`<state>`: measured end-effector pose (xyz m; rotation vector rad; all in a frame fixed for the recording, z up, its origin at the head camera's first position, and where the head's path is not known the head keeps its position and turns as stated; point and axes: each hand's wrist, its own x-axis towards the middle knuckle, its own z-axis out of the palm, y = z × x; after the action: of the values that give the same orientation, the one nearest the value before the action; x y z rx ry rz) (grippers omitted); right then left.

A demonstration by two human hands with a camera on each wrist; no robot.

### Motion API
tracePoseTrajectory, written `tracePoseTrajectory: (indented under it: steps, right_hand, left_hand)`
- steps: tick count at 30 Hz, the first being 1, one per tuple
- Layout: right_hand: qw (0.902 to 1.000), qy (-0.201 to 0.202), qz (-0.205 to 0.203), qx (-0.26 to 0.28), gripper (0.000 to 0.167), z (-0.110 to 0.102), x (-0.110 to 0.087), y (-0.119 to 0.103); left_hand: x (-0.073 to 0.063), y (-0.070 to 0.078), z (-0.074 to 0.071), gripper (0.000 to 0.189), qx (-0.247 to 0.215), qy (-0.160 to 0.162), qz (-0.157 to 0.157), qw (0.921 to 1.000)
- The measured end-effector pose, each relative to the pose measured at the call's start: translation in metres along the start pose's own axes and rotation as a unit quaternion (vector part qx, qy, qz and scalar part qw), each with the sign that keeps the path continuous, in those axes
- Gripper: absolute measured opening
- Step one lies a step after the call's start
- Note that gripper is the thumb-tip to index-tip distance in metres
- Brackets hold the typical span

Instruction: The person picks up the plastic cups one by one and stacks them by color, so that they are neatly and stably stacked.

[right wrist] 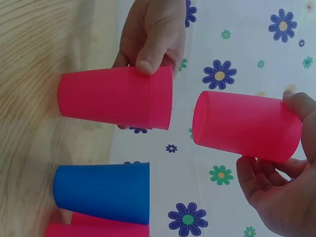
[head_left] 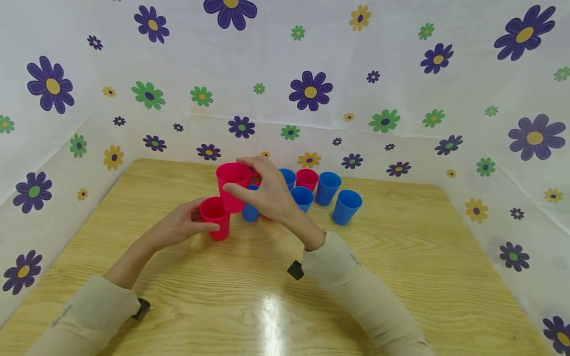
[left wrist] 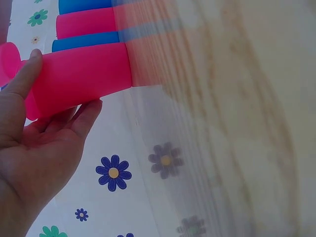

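The right hand (head_left: 267, 193) held a raised red cup (head_left: 233, 185) in a fingertip grip, just above a standing red cup (head_left: 215, 217) gripped by the left hand (head_left: 180, 227) on the bench (head_left: 401, 277). Step judged: nesting. Next move calls for aligning the rims, lowering straight. Blue cups (head_left: 346, 206) stood behind.

Right hand (head_left: 271, 195) lifts raised pink cup (head_left: 232, 185); left hand (head_left: 180, 228) holds standing pink cup (head_left: 215, 217).

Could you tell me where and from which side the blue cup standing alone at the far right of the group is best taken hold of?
Probably by its upper wall just under the rim, coming from the right or from above. The blue cup stands upright, mouth up and widest at the top, with bare wooden table on its right and other cups crowding its left.
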<state>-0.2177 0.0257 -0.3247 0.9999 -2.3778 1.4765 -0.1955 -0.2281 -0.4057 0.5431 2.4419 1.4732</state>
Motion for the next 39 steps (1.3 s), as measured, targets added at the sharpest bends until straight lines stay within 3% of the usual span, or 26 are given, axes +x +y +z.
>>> tracePoseTrajectory:
  steps: [13,28,39]
  right_hand:
    - [0.9994,-0.029,-0.018,0.008,0.060,0.025,0.009,-0.001]
    - [0.9987,-0.050,0.001,-0.003,0.063,0.038,0.008,0.008]
    - [0.9978,-0.063,0.018,-0.010,0.063,0.046,0.002,0.019]
  left_hand:
    - [0.001,0.001,0.001,0.052,-0.004,-0.006,0.009,0.9999]
    - [-0.001,0.000,0.001,0.062,-0.009,-0.005,0.008,0.9999]
    - [-0.001,0.000,0.001,0.058,0.003,0.002,0.011,0.9999]
